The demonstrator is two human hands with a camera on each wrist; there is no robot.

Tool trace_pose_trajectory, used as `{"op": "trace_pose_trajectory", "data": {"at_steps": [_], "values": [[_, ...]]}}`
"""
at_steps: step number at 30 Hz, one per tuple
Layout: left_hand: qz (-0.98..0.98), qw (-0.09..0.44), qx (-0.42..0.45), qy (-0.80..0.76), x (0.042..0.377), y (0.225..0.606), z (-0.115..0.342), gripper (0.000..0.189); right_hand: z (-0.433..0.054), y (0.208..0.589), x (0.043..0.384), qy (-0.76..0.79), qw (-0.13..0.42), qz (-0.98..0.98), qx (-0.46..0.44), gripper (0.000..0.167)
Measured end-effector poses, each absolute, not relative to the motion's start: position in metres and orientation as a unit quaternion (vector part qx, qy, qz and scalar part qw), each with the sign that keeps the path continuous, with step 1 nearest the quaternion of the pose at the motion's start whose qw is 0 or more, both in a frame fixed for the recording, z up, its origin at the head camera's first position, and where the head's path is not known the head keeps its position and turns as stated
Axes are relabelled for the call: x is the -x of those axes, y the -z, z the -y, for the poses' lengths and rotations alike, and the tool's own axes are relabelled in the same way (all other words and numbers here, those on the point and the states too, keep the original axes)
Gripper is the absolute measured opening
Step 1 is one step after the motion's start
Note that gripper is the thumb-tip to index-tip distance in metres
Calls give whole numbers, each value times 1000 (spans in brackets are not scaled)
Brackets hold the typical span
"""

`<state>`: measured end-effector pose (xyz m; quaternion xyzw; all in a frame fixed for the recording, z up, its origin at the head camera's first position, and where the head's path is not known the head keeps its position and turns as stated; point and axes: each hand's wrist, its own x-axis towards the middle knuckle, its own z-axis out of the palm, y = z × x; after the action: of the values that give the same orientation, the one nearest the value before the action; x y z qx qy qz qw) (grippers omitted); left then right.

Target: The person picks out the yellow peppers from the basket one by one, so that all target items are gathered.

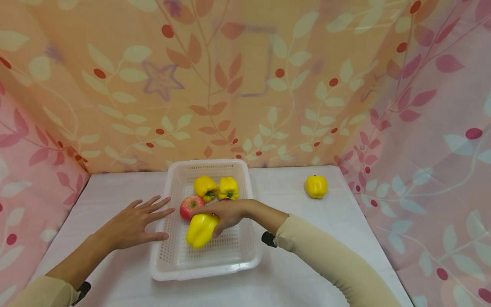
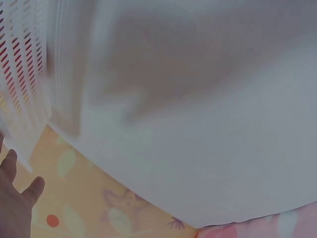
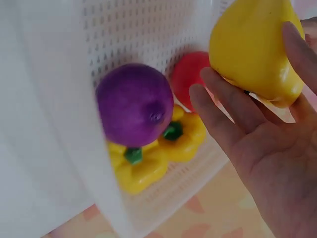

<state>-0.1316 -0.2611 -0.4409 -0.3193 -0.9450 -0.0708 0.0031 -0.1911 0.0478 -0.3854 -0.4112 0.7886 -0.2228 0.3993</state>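
Where my head view opens at its near edge, two beige sleeves (image 1: 330,260) enter, each with one dark device (image 1: 268,239) by the cuff.

Left hand (image 1: 132,226), one: fingers straight and spread apart, at the left side of the basket (image 1: 203,273). My left wrist view catches only part of it, and whether it touches the rim I cannot tell. That view alone gives me red and yellow showing through the perforated wall.

Right hand (image 1: 228,211), one: clamped on a held yellow pepper (image 1: 200,232), thumb to one side, fingers to the other, over the near half of the basket.

Basket, one: white, oblong, perforated, standing on the white counter (image 1: 287,264).

Apple (image 1: 188,207), one: red, beyond the held pepper, near the left wall.

Purple round item (image 3: 131,104), one: a mere sliver behind the right hand in my head view; nearly whole, with a short stub, in my right wrist view.

Pair of yellow peppers (image 1: 205,187): side by side toward the far end of the basket, green stems showing.

Lone yellow pepper (image 1: 316,187), one: on the counter, far right, well apart from the basket; head view only. Yellow peppers in all: four.

Floral cloth (image 1: 245,106): orange at the back, pink at both sides, bearing one purple star outline (image 1: 163,81).
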Motion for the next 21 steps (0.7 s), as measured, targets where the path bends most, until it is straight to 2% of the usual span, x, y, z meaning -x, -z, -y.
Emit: {"op": "trace_pose_trajectory", "data": {"at_steps": [13,21], "values": [[945,7,321,66,133,442,262,72,-114,367,202,305,322,-806,392,77],[944,20,322,74,133,445,262,71,-155,360,221,355,266,-828,344,79]]}}
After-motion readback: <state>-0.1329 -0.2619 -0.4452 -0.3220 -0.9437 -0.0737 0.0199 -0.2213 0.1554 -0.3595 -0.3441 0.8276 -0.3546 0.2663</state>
